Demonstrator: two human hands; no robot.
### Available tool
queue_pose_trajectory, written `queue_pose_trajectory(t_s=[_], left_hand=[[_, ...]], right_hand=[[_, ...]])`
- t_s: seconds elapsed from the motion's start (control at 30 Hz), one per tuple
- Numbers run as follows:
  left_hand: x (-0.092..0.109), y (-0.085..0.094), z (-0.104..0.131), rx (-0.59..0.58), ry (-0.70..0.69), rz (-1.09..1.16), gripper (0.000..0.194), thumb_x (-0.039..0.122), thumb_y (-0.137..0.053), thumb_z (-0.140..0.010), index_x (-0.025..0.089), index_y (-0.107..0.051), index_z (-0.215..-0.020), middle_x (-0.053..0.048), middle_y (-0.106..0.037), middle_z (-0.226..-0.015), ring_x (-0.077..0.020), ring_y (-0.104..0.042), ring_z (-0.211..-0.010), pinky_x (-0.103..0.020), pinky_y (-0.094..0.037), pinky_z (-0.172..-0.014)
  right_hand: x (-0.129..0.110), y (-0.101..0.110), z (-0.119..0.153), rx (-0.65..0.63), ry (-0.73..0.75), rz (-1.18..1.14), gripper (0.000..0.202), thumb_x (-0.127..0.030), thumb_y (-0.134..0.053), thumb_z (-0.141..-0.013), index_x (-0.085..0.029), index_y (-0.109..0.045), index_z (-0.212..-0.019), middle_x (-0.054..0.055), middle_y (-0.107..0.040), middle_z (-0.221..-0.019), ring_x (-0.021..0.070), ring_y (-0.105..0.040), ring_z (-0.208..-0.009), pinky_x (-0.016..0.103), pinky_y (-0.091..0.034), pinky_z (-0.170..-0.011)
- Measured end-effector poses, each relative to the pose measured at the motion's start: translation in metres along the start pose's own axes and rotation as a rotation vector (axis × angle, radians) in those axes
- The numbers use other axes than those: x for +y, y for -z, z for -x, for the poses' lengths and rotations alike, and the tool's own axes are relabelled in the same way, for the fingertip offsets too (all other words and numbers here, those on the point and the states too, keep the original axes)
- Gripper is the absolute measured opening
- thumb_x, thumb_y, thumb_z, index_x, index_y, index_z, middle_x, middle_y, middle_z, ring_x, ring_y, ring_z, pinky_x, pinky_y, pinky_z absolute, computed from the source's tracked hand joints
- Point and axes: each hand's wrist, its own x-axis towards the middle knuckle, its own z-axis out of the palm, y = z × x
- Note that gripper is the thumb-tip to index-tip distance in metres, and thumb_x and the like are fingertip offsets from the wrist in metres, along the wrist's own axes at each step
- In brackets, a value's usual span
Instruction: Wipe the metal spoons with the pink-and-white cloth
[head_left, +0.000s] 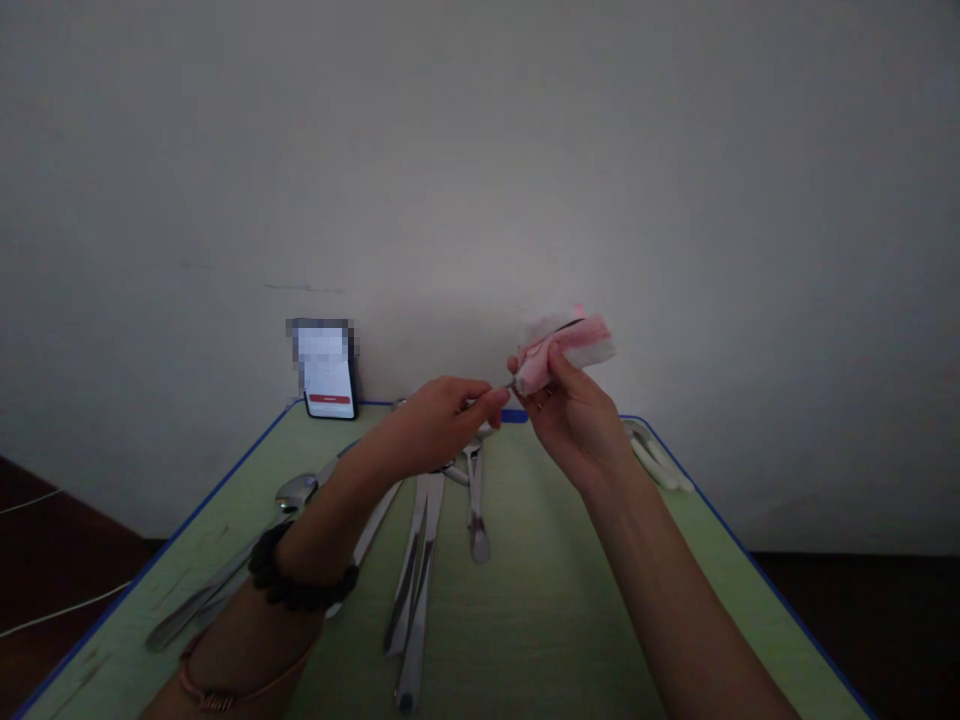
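Observation:
Above the far part of the table, my left hand [457, 415] is closed, pinching the thin handle of a metal utensil [510, 384]. My right hand [566, 410] grips a pink and white cloth [570, 345] bunched around the utensil's other end. A dark curved edge shows among the folds, but the utensil's head is mostly hidden, so its kind is unclear. Below my hands lie a shiny spoon [478, 500] and several long metal handles [420, 590]. Beside my left forearm is another large spoon [296, 490].
A phone [330, 370] with a lit screen stands upright at the table's back left, against the wall [480, 180]. Utensils with white handles [660, 460] lie at the back right. The green table [540, 620] has a blue edge.

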Motion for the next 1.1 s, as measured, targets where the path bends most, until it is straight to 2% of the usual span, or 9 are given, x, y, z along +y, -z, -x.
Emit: queue_pose_trajectory(t_s=[0.3, 0.5, 0.73, 1.1], left_hand=[[0.0004, 0.0018, 0.0020, 0.002, -0.006, 0.001, 0.045, 0.042, -0.031, -0.090, 0.014, -0.064, -0.077, 0.005, -0.044, -0.051, -0.0087, -0.036, -0.046, -0.020, -0.030, -0.049], [0.0002, 0.0023, 0.0021, -0.004, -0.014, 0.001, 0.045, 0.042, -0.031, -0.090, 0.014, -0.065, -0.080, 0.004, -0.045, -0.052, -0.0086, -0.036, -0.046, -0.020, -0.029, -0.049], [-0.0013, 0.0011, 0.0008, 0.000, -0.013, 0.012, 0.045, 0.042, -0.031, -0.090, 0.014, -0.064, -0.077, 0.004, -0.047, -0.056, -0.0080, -0.036, -0.047, -0.019, -0.028, -0.048], [-0.0007, 0.0014, 0.0007, 0.003, -0.008, 0.002, 0.045, 0.043, -0.032, -0.090, 0.014, -0.064, -0.077, 0.005, -0.044, -0.053, -0.0079, -0.034, -0.046, -0.020, -0.027, -0.048]], right_hand=[[0.0003, -0.0001, 0.0009, 0.002, 0.005, 0.006, 0.014, -0.033, -0.069, -0.071, -0.021, -0.063, -0.072, -0.002, -0.066, -0.074, 0.0125, -0.063, -0.075, 0.026, -0.049, -0.081], [-0.0002, -0.0017, 0.0014, 0.006, -0.010, -0.040, 0.012, -0.030, -0.066, -0.074, -0.019, -0.064, -0.071, -0.003, -0.066, -0.072, 0.0101, -0.062, -0.070, 0.024, -0.049, -0.079], [0.0005, -0.0009, 0.0008, -0.002, 0.000, -0.060, 0.014, -0.030, -0.070, -0.069, -0.017, -0.065, -0.071, -0.002, -0.068, -0.071, 0.0099, -0.063, -0.069, 0.022, -0.049, -0.074], [-0.0003, -0.0009, 0.0015, -0.004, -0.010, -0.056, 0.013, -0.030, -0.067, -0.072, -0.017, -0.065, -0.071, -0.002, -0.068, -0.071, 0.0100, -0.063, -0.070, 0.022, -0.049, -0.074]])
